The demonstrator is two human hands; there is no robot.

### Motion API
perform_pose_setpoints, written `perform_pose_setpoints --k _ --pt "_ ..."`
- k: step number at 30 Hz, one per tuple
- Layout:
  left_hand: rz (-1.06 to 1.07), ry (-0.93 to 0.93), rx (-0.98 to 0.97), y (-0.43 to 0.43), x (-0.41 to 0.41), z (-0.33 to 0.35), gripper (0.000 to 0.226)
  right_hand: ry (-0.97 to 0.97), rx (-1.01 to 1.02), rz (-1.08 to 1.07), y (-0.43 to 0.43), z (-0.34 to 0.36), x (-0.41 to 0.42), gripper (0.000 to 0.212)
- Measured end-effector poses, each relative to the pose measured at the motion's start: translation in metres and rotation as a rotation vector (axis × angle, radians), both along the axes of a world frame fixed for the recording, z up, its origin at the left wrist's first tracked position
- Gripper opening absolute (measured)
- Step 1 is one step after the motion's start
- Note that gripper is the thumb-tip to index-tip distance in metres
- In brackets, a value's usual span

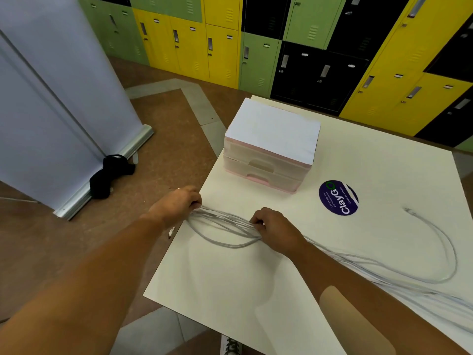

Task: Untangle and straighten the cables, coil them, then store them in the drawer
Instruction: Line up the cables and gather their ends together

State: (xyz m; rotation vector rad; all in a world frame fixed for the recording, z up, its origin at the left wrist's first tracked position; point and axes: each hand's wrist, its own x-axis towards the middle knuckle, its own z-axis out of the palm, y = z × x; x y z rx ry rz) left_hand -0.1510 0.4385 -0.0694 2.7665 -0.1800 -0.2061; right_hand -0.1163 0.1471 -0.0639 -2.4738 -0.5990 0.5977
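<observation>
While left hand (176, 204) and right hand (275, 226) each grip the cables (225, 218), set apart from each other, the step looks like straightening before coiling.
Cables lie on the near-left part of the table (230, 290). Left hand holds them at the table's left edge, right hand nearer the middle, fingers of both curled round the strands. Held stretch runs left to right, with one slack loop sagging under it. Rest trails off toward the right edge, then one strand curves back. Its plug end (408, 210) points away and left, toward the round sticker (337, 197). To do it well: anchor with the left grip, slide the right hand along toward the loose end so strands lie parallel, ease out the sag, no yanking at crossings. Drawer unit (261, 160) sits behind, both drawers look closed.
</observation>
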Motion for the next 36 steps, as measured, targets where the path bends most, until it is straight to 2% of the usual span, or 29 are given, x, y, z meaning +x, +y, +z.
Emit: perform_pose_setpoints --k 4,8,13,20,25,27,32,36 --pt "-0.033 0.019 0.033 0.002 0.001 0.001 0.010 -0.001 -0.008 -0.025 -0.009 -0.003 -0.002 0.010" --pt "-0.003 0.027 0.020 0.002 0.001 0.001 0.016 -0.029 -0.049 -0.027 -0.019 -0.002 0.000 0.022" --pt "-0.003 0.031 0.072 0.004 -0.002 -0.007 0.013 -0.013 -0.059 0.024 -0.035 -0.005 0.000 0.012" --pt "0.016 -0.028 0.101 0.004 -0.004 -0.012 0.013 -0.022 -0.077 -0.018 -0.052 -0.004 -0.001 0.012" --pt "0.115 0.009 0.115 0.004 -0.009 -0.010 0.019 -0.017 -0.162 -0.076 -0.075 -0.004 -0.002 0.031" --pt "0.125 0.028 0.122 0.006 -0.010 -0.011 0.023 -0.021 -0.164 -0.084 -0.085 -0.007 -0.003 0.028" --pt "0.150 0.043 0.140 0.001 -0.006 -0.014 0.017 -0.043 -0.110 -0.088 -0.095 -0.017 -0.009 0.011" --pt "0.186 0.094 0.151 0.005 -0.006 -0.018 0.016 -0.055 -0.073 -0.101 -0.100 -0.018 -0.010 0.007"
